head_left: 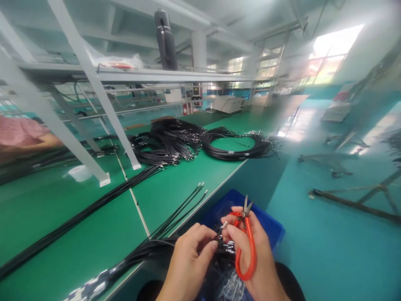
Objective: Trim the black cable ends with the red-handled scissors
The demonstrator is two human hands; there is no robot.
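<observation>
My left hand [193, 255] pinches a black cable near its end, over the table's front edge. Red-handled scissors [248, 246] rest in my right hand [261, 251], their blades parted and pointing away from me. The thumb and fingertips of that same hand are at the silver tip [224, 225] of the cable. A bundle of black cables [156, 246] runs from the table to my left hand. Below both hands sits a blue bin [272, 228] with small clear and metallic pieces [233, 286] inside, partly hidden by my hands.
Coiled black cables [238, 155] and a heaped bundle [175, 140] lie farther back on the green table [188, 175]. White shelf posts [103, 92] rise at left. A dark bottle [166, 42] stands on the shelf. A person's arm [44, 140] shows at far left.
</observation>
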